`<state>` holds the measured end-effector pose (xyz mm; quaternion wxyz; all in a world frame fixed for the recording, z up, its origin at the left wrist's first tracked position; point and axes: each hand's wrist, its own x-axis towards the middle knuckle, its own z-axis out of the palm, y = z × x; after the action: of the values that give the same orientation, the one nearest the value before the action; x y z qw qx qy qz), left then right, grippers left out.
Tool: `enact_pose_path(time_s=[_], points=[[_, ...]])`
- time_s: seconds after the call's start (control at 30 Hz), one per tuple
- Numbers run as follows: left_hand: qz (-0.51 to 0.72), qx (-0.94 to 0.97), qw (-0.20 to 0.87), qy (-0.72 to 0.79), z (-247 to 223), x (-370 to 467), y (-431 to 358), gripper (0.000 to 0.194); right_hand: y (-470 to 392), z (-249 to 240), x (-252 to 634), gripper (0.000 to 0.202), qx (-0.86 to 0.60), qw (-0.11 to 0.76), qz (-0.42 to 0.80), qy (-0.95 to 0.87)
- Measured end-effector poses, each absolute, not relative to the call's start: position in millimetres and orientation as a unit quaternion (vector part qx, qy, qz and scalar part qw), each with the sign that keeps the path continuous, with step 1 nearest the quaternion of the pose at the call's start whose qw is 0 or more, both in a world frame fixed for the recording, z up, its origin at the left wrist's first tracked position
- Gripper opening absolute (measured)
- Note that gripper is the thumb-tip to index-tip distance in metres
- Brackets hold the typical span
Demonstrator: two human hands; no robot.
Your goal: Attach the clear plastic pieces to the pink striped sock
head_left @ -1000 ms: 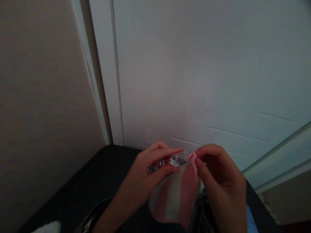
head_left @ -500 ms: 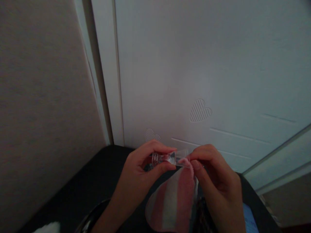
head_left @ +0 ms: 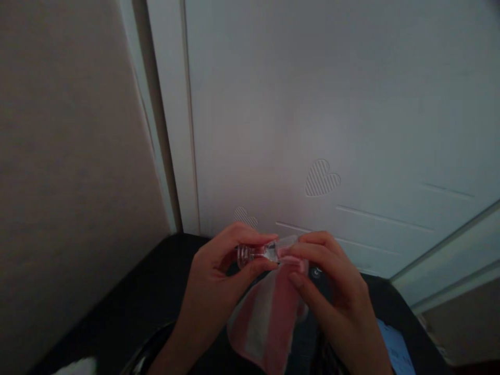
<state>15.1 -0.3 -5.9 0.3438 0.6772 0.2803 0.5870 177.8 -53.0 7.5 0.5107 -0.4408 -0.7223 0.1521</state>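
We see the left hand [head_left: 222,268] gripping a small clear vessel [head_left: 269,252], held sideways above the dark tabletop [head_left: 144,286], between thumb and fingers. The right hand [head_left: 334,276] grips a pink-and-white striped cloth [head_left: 265,317] at the vessel's right end; the cloth hangs below. Behind, we note a white panel [head_left: 273,130] bearing striped hearts [head_left: 322,178].

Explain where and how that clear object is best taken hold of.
The clear object is probably best pinched at its narrow middle, coming from the left: it lies crosswise, slims between wider ends, and striped cloth bunches at its right end.
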Motion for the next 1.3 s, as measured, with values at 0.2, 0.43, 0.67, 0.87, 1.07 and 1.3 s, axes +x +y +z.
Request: enact_pose_path(time_s=[0.2,0.43,0.67,0.87,1.07,1.3], points=[[0.585,0.63,0.438,0.263,-11.9,15.1,1.0,0.018,-53.9,9.1,179.5,0.026,-0.442,0.506,0.154,-0.724],[0.545,0.619,0.499,0.267,-8.2,14.1,2.1,0.011,-55.4,7.6,176.9,0.023,-0.451,0.513,0.11,-0.722],[0.529,0.709,0.348,0.311,-6.9,16.2,-3.3,0.03,-54.8,7.1,172.8,0.016,-0.488,0.535,0.081,-0.685],[0.525,0.756,0.205,0.333,-5.8,14.2,-9.5,0.026,-55.4,6.6,170.1,0.012,-0.493,0.545,0.095,-0.671],[0.546,0.734,0.221,0.337,-1.8,14.1,-11.6,0.014,-55.9,8.1,172.6,0.016,-0.463,0.537,0.102,-0.698],[0.519,0.721,0.306,0.342,-6.0,16.0,-9.9,0.013,-58.0,8.7,175.7,0.016,-0.465,0.535,0.103,-0.698]])
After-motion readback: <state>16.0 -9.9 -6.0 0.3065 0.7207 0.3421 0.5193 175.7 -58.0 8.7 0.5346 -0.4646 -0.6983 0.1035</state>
